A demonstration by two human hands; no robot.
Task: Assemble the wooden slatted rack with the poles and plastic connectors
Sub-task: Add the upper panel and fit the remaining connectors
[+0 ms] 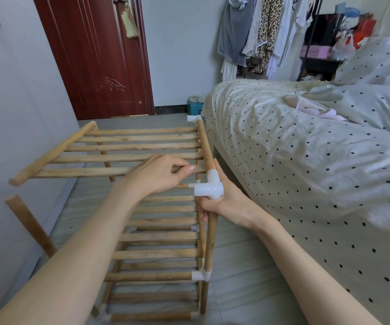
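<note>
A bed with a cream, black-dotted cover fills the right side of the grey tiled floor, and beside it, between bed and pale wall, stands the part-built rack of light wooden slatted shelves, its top slatted shelf tilted, with its left rail free. The left hand curls its fingers around the nearest slat of that top shelf. The right hand grips the upright wooden pole just under the white plastic three-way connector at the shelf's near right corner.
</note>
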